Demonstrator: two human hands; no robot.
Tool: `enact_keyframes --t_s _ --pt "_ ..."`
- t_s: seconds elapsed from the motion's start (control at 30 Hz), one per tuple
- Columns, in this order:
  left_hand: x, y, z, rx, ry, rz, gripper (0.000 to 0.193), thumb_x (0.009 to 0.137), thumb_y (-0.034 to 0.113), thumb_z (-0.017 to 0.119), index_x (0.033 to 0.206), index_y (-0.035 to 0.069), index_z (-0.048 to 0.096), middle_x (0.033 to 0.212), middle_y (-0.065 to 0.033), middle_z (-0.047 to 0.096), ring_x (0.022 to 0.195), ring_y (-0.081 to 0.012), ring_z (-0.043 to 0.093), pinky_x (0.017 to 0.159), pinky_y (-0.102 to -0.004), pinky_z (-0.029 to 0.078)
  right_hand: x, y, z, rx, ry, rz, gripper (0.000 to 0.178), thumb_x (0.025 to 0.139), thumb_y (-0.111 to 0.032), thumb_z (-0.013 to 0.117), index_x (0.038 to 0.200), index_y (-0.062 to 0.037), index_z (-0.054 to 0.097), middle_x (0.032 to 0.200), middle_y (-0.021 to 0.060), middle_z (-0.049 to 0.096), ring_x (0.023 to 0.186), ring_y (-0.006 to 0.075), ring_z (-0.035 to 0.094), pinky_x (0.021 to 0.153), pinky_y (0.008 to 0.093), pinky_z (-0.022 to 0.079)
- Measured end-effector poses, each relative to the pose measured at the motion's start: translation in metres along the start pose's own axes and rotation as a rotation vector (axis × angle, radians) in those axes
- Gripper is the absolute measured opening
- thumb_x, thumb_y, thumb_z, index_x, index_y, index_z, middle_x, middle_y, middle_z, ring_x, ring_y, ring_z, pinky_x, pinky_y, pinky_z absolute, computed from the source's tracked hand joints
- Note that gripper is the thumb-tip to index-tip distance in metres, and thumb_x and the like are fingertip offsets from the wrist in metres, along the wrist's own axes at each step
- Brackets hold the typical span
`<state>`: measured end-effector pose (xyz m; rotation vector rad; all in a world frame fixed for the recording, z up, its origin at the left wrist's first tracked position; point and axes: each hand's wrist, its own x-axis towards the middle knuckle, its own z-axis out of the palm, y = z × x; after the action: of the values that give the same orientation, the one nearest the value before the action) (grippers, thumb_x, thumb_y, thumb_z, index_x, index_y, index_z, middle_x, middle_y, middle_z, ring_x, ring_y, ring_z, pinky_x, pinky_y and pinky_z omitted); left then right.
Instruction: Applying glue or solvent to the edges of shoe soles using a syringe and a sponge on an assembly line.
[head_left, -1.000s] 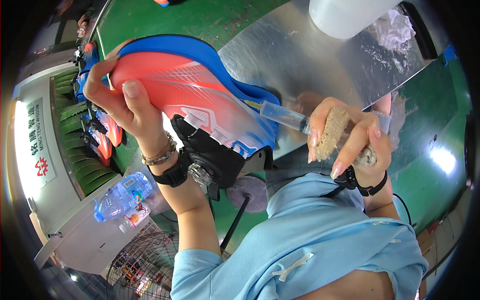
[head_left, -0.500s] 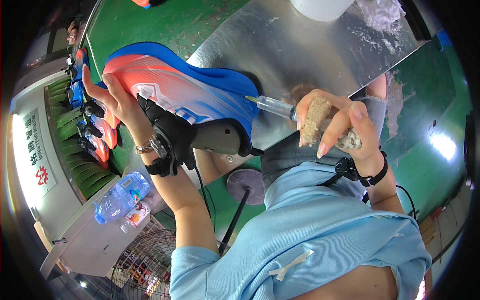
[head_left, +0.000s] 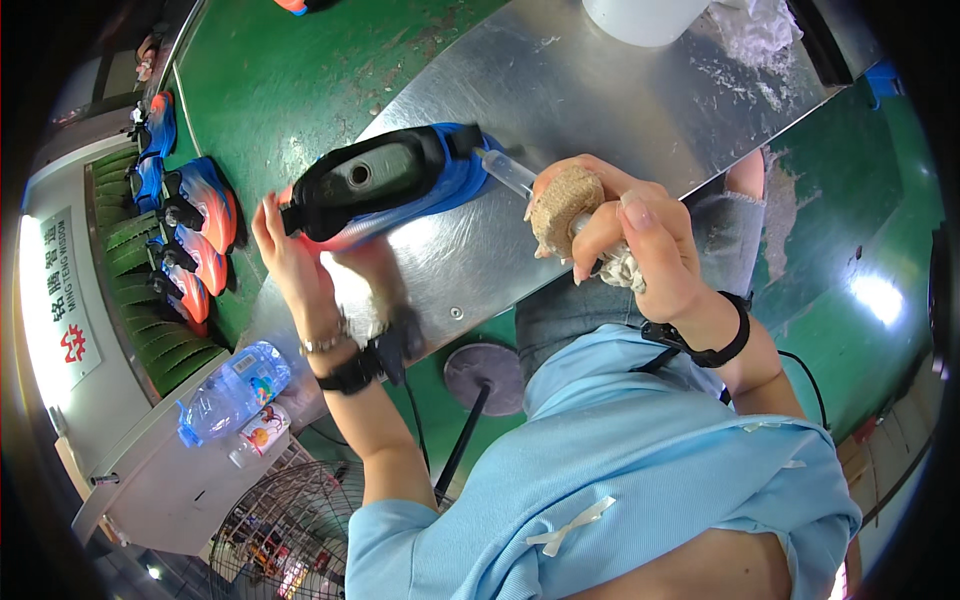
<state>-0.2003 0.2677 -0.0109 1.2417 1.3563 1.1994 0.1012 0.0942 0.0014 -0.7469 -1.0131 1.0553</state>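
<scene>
A blue and coral sports shoe (head_left: 455,185) stands over the metal tabletop, opening upward, with a dark grey last (head_left: 385,170) inside. My left hand (head_left: 290,255) grips the shoe's left end; its thumb is hidden. In my right hand (head_left: 640,220) is a clear syringe (head_left: 508,172), its tip at the shoe's right end. Whether the tip touches the shoe I cannot tell. The same hand also holds a tan, rough-looking block (head_left: 566,210) and a crumpled whitish wad (head_left: 622,268). Both wrists wear black straps.
Several similar shoes (head_left: 205,205) line the green surface at left. A plastic bottle (head_left: 235,392) and a smaller bottle (head_left: 262,435) lie near the lower left, above a wire fan guard (head_left: 290,520). A white container (head_left: 645,20) and white crumpled material (head_left: 757,38) sit on the metal tabletop (head_left: 590,90).
The shoe has turned from lying on its side to opening upward. My left hand has shifted to its left end and lower. My right hand, with the syringe, has moved left and slightly up.
</scene>
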Motion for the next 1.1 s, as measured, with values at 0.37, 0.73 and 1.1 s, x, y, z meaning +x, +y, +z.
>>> enact_keyframes --t_s 0.37,0.73,1.1 --pt "-0.169 0.029 -0.010 -0.088 -0.234 -0.619 0.033 0.095 0.026 0.041 0.104 -0.004 0.049 0.096 -0.0114 0.061 0.080 -0.0179 0.064 0.066 -0.0292 0.055 -0.008 -0.001 0.011 0.230 0.146 0.107 0.052 0.096 -0.024 0.024 0.066 0.0043 0.056 0.065 0.0141 0.056 0.063 0.0209 0.055 0.067 0.0317 0.047" --pt "-0.182 0.020 0.040 -0.345 -0.484 -0.686 0.053 0.078 0.024 0.064 0.116 -0.007 0.043 0.107 -0.0147 0.057 0.094 -0.0208 0.060 0.083 -0.0322 0.050 -0.021 -0.022 0.002 0.208 0.133 0.155 0.049 0.096 -0.022 0.024 0.070 0.0047 0.056 0.065 0.0135 0.057 0.058 0.0183 0.055 0.057 0.0281 0.044" --pt "-0.205 0.003 0.093 -1.007 -0.530 -0.745 0.071 0.074 0.036 0.069 0.126 0.002 0.034 0.116 -0.0148 0.051 0.101 -0.0251 0.057 0.079 -0.0412 0.052 -0.035 -0.098 0.021 0.098 0.137 0.310 0.061 0.094 -0.039 0.019 0.061 -0.0015 0.054 0.074 0.0182 0.048 0.059 0.0249 0.053 0.058 0.0320 0.046"
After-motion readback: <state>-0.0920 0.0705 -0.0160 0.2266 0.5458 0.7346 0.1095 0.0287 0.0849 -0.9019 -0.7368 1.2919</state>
